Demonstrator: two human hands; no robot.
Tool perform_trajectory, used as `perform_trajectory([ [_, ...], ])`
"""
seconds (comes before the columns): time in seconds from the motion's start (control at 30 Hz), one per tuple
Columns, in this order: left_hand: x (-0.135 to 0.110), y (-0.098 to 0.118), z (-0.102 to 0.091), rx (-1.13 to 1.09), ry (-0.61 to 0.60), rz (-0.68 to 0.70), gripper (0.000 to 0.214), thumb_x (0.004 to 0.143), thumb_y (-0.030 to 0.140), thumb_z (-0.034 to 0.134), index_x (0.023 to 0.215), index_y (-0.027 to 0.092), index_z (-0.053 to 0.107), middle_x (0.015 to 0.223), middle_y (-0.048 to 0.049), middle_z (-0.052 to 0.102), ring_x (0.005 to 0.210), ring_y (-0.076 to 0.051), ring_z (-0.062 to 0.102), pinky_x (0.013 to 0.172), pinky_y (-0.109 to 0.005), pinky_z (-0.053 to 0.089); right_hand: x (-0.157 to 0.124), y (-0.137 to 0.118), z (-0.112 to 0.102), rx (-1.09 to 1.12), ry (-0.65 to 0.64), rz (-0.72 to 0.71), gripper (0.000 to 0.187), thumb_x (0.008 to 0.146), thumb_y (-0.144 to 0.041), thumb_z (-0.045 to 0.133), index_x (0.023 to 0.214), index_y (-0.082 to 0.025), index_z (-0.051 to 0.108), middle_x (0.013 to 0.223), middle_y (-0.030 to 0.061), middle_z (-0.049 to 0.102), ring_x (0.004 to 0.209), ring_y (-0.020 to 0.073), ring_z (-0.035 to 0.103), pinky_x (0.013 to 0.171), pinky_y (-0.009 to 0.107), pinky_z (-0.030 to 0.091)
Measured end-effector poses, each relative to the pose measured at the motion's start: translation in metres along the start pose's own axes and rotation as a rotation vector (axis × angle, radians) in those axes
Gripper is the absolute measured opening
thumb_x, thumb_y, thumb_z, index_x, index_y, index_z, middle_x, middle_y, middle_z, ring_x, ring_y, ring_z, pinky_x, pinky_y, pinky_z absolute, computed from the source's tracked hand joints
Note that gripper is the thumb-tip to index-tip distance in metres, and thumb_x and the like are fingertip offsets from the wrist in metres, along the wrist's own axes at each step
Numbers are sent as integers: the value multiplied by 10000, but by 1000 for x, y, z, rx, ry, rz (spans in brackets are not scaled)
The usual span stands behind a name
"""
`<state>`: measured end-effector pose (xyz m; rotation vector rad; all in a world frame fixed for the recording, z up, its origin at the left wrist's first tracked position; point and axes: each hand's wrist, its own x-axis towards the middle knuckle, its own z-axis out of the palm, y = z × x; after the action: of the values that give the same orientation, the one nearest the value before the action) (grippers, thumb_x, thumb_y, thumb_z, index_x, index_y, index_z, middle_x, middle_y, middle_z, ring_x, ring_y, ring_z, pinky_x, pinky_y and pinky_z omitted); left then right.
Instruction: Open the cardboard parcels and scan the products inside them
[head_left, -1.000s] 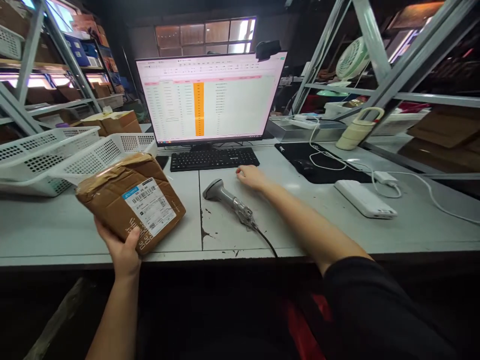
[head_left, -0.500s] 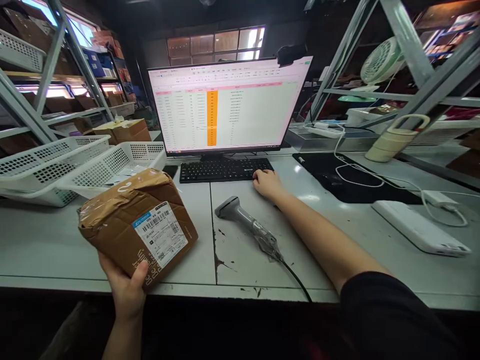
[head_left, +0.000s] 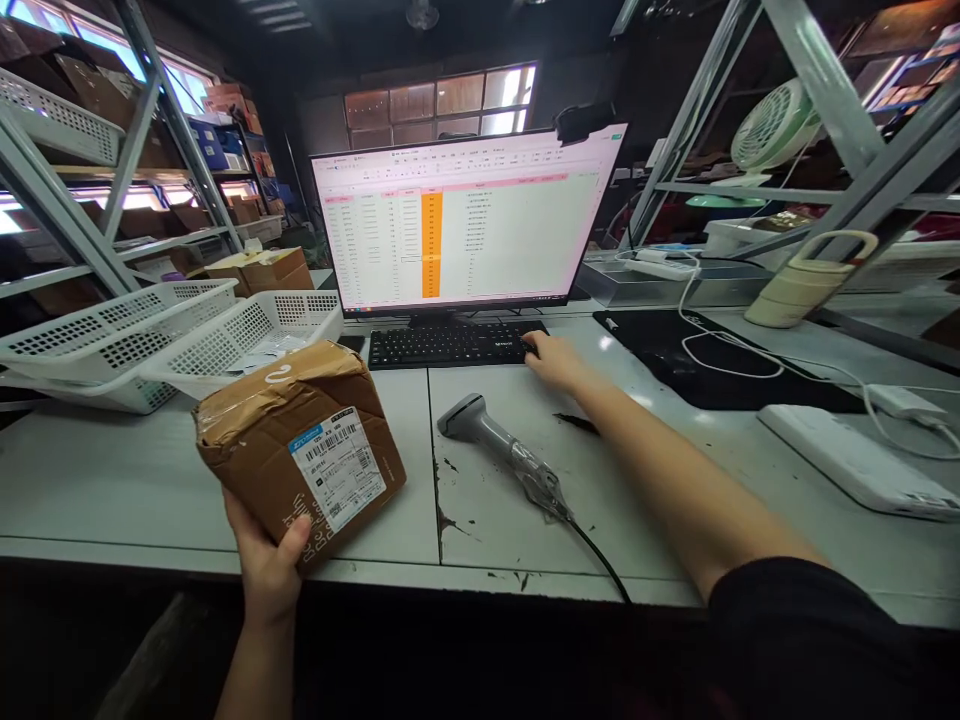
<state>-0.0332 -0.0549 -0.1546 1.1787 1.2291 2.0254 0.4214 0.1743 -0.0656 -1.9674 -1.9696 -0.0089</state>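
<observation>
My left hand [head_left: 268, 570] grips the lower edge of a brown cardboard box [head_left: 255, 450], thumb on its front face. The box is tilted, with creased tape along its top and a white shipping label [head_left: 339, 470] facing me. At the right end of a black keyboard [head_left: 450, 344], my right hand [head_left: 555, 360] rests with fingers bent over the keys and nothing held. Between the hands, a grey barcode scanner [head_left: 502, 445] lies on the desk, its handle wrapped in clear plastic. Behind the keyboard a monitor [head_left: 525, 230] displays a spreadsheet with an orange column.
White perforated baskets [head_left: 187, 355] stand at the left, beside a small open carton [head_left: 274, 270]. On the right are a black mouse pad [head_left: 720, 375], a white power bank [head_left: 847, 460] with cables, a cream cup [head_left: 795, 290] and a green fan [head_left: 776, 125]. Metal racks flank the desk.
My right hand has shifted slightly right on the keyboard, and a dark mark on the desk now shows beside the forearm. The view has shifted a little; the box stays in my left hand.
</observation>
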Motion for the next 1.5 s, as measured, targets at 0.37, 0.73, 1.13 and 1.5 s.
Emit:
perform_trajectory([
  [0.37, 49, -10, -30, -17, -151, -107, 832, 721, 422, 911, 1475, 338, 571, 1535, -103, 572, 1487, -332, 491, 1313, -533, 306, -143, 64, -17, 125, -67, -61, 482, 775, -280, 699, 1254, -256, 749, 970, 107, 812, 793, 323, 743, 657, 412, 551],
  [0.73, 41, 86, 15, 301, -289, 767, 622, 942, 600, 694, 1486, 343, 538, 1633, -78, 444, 1611, -349, 301, 1328, -581, 271, -160, -94, -46, 797, 54, -206, 516, 921, -419, 625, 1406, -249, 676, 1012, 76, 753, 772, 207, 720, 728, 379, 610],
  [1.13, 75, 81, 62, 24, -130, 823, 317, 915, 529, 717, 882, 238, 594, 927, -23, 581, 1055, -220, 611, 1107, -436, 487, -209, -228, 20, 1529, -584, 296, 282, 811, -369, 687, 1064, -270, 610, 1087, 27, 676, 849, 162, 642, 640, 298, 595],
  [1.5, 140, 50, 53, -213, -38, -2, 288, 915, 467, 575, 888, 214, 440, 833, -15, 593, 837, -172, 647, 883, -355, 568, -226, -223, -43, 1739, -362, -157, 386, 861, -493, 765, 1155, -280, 634, 1117, -20, 681, 613, 65, 599, 672, 320, 652],
])
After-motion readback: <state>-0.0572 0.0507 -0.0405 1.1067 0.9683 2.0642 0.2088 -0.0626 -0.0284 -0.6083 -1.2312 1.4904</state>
